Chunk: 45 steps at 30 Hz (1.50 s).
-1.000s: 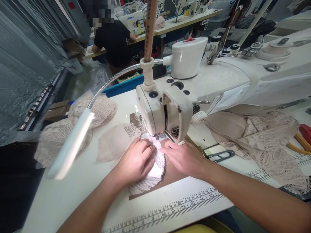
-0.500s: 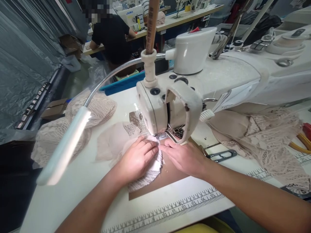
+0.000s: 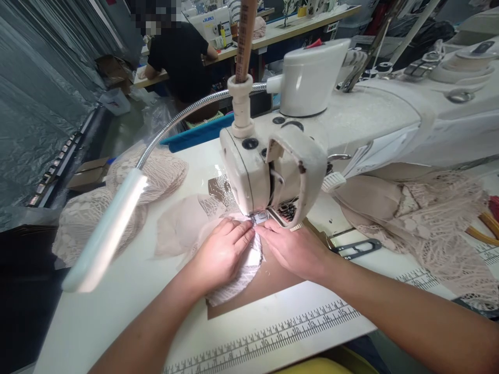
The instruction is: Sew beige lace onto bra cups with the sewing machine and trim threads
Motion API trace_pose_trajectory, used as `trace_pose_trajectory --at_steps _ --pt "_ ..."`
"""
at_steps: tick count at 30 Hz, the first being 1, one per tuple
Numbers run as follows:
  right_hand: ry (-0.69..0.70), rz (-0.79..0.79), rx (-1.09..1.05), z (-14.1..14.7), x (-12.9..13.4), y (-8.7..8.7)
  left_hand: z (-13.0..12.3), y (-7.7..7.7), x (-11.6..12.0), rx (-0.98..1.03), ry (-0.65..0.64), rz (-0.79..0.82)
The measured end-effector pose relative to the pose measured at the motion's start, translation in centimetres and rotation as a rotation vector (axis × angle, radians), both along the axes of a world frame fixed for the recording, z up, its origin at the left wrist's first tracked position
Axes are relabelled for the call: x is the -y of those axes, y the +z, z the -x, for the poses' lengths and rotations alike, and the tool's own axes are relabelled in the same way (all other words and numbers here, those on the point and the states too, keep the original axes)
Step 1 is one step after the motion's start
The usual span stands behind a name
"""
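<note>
A white sewing machine (image 3: pixel 249 171) stands over the table. Pale lace fabric (image 3: pixel 237 283) lies under its presser foot (image 3: pixel 259 217), on a brown plate (image 3: pixel 273 272). My left hand (image 3: pixel 224 249) rests flat on the fabric, fingers together and pointing at the foot. On the right side of the foot, my right hand (image 3: pixel 290 246) has its fingers pressed together at the fabric's edge; their tips are partly behind the needle guard (image 3: pixel 312 182). Sheer beige fabric (image 3: pixel 175 226) spreads beyond my left hand.
Beige lace cups (image 3: pixel 152 171) are piled at the left under a lamp (image 3: pixel 105 234). Thread snips (image 3: pixel 360 249) and more lace fabric (image 3: pixel 432 218) lie to the right. A printed ruler (image 3: pixel 280 337) runs along the front edge. Another person (image 3: pixel 177 57) sits at a table behind.
Both hands stay near the presser foot, with the fingers shifted slightly. The lever in the machine head's slot shows at a different height. The camera view has moved slightly.
</note>
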State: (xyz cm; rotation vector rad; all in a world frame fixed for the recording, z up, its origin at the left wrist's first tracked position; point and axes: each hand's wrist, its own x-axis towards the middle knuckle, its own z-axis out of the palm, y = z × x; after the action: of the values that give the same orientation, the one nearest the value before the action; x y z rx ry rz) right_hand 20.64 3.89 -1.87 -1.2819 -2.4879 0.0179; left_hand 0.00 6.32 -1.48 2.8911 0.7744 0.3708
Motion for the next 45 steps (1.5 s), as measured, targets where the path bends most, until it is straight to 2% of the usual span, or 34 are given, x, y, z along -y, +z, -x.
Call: trace_pose_trajectory --at_steps 7,17,35,39,45 --pt "-0.025 0.001 0.009 0.1 0.0 0.1 -0.1 -0.1 -0.2 -0.005 -0.007 -0.023" --pt "0.048 -0.008 -0.096 -0.2 0.0 -0.3 0.5 -0.4 -1.0 0.009 -0.042 -0.018" --pt "0.013 0.025 -0.072 -0.1 -0.2 0.2 0.7 0.3 -0.8 -0.085 0.128 -0.026" --pt "0.055 0.028 -0.099 -0.4 -0.1 0.1 0.8 0.4 -0.5 -0.081 0.083 -0.028" --pt "0.099 0.067 -0.022 -0.6 0.0 -0.1 0.7 0.3 -0.5 -0.052 -0.011 -0.026"
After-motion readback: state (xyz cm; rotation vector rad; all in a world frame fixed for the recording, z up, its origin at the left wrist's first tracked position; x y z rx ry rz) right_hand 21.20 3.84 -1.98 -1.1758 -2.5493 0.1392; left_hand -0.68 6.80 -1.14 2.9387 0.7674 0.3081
